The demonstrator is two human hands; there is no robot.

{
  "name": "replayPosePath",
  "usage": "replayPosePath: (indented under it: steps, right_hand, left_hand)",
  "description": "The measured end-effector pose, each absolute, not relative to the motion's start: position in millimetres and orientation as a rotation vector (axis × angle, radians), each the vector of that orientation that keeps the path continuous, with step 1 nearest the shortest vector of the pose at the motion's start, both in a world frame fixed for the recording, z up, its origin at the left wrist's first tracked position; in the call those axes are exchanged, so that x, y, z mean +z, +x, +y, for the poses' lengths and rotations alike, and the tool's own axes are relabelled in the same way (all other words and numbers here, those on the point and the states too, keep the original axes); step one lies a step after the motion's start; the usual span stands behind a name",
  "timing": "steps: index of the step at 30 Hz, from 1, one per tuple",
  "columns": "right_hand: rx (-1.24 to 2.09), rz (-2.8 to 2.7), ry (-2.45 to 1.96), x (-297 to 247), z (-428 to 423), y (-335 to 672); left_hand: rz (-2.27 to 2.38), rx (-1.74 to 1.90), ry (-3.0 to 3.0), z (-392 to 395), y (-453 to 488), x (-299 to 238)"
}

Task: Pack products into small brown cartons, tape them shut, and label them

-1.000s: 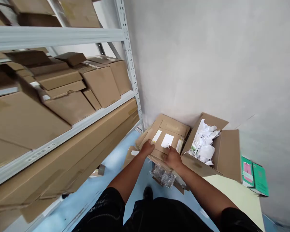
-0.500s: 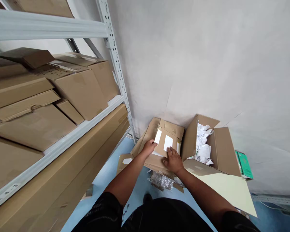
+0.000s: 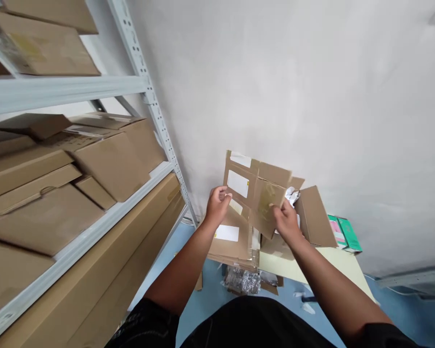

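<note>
Near the worktop's (image 3: pixel 342 263) left edge, the right hand (image 3: pixel 288 221) gripped a half-unfolded carton (image 3: pixel 252 191), flaps (image 3: pixel 274 173) unflattened, while the left hand (image 3: pixel 218 205) curled narrow, hold unclear!

You face a plain, pale grey wall (image 3: pixel 275 87) with a small darker patch at its top right corner. Soft light falls on it, dimming beside the rack (image 3: pixel 150 96) on your left. That rack is whitish metal, with a post full of holes and level shelf beams. The floor (image 3: pixel 210 290) below you is blue. A pale yellow bench (image 3: pixel 342 259) stands to your right, near the wall.
</note>
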State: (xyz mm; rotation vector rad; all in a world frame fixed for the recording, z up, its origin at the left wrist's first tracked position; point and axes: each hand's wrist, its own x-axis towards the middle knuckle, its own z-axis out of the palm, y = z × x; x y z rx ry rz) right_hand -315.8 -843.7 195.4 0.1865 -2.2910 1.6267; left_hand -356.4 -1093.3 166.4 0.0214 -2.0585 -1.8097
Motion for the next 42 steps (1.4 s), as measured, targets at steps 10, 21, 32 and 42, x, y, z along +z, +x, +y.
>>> replayPosePath:
  steps: [10, 21, 32, 42]
  right_hand:
    - [1.889, -1.893, -0.161, 181, -658, -224]
    - [1.784, -1.434, -0.553, 177, -425, -70]
    - [1.454, -1.346, -0.832, 136, -279, 96]
    - [0.892, -1.547, -1.197, 90, -248, 179]
  left_hand:
    - [-2.230, -2.065, -0.217, -957, -383, 162]
    - [-2.149, -2.296, -0.585, -663, -310, 185]
    - [-2.638, -2.182, -0.945, -413, -207, 150]
    - [-2.590, -1.831, -2.114, -223, -89, 104]
